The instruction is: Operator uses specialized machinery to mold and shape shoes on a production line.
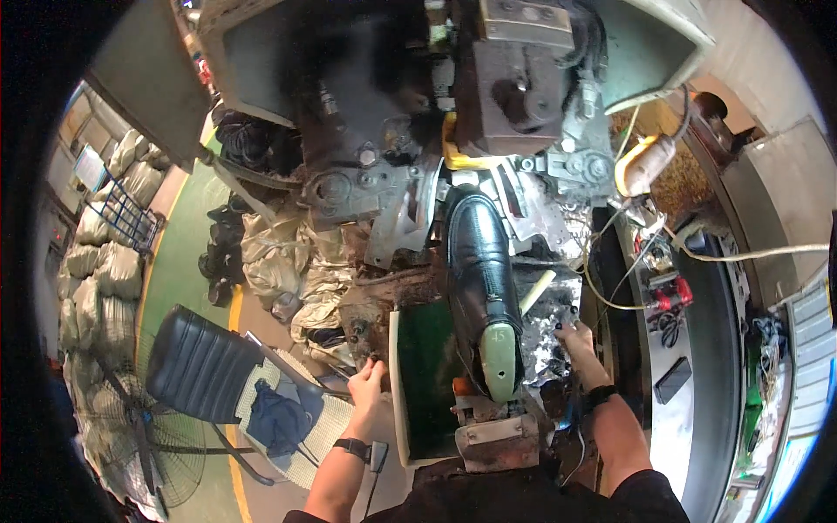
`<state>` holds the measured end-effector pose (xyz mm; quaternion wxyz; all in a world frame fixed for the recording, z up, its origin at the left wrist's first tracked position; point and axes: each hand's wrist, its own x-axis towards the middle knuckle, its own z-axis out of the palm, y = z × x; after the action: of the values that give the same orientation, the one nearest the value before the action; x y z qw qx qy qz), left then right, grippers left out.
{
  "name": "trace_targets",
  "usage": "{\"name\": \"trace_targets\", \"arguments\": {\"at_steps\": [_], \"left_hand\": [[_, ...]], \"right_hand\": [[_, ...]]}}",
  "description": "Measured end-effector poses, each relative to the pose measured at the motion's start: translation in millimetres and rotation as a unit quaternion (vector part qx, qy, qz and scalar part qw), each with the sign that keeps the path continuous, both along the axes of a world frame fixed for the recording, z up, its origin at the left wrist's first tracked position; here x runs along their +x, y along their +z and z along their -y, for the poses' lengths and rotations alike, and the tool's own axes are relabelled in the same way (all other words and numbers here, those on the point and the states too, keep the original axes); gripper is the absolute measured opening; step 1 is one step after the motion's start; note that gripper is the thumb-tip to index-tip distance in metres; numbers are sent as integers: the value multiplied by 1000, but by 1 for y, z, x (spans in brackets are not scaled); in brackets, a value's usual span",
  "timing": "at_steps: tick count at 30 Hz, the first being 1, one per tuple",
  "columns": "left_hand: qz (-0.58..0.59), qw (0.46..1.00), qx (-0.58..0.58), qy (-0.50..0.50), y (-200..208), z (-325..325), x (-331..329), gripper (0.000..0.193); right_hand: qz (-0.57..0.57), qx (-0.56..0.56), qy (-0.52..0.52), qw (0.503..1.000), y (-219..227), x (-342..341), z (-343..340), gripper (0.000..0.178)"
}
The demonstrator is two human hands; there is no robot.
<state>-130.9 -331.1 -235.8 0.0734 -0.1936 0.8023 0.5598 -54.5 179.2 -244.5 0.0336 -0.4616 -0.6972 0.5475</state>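
Observation:
A black leather shoe upper (478,253) sits on a pale green shoe last (500,359) in the middle, its toe pointing away from me between the metal plates of a machine (523,96). To the left of the last, my left hand (368,383) is closed, its fingertips pinched around a small dark knob low on the machine. On the other side my right hand (577,344) has its fingers bent around a small black knob (559,326). Neither hand touches the shoe. A metal support block (497,440) stands under the heel end of the last.
A black chair (193,362) with dark cloth on its seat stands at the left, by a floor fan (139,423). Pale sacks (113,270) are piled beyond. A yellow-handled tool (645,166) hangs at the right. A phone (672,380) lies on the right-hand bench.

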Motion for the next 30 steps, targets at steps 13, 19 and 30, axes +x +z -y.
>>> {"name": "trace_targets", "arguments": {"at_steps": [13,19,30], "left_hand": [[-276,950,131,-58,186,-86,-23,27],[-308,905,-21,-293,250,-190,25,120],[-384,900,-22,-207,234,-218,36,108]], "right_hand": [[-188,-134,137,963,194,12,36,67],[-150,93,345,922,183,12,74,57],[-217,276,286,892,188,23,94,30]]}}
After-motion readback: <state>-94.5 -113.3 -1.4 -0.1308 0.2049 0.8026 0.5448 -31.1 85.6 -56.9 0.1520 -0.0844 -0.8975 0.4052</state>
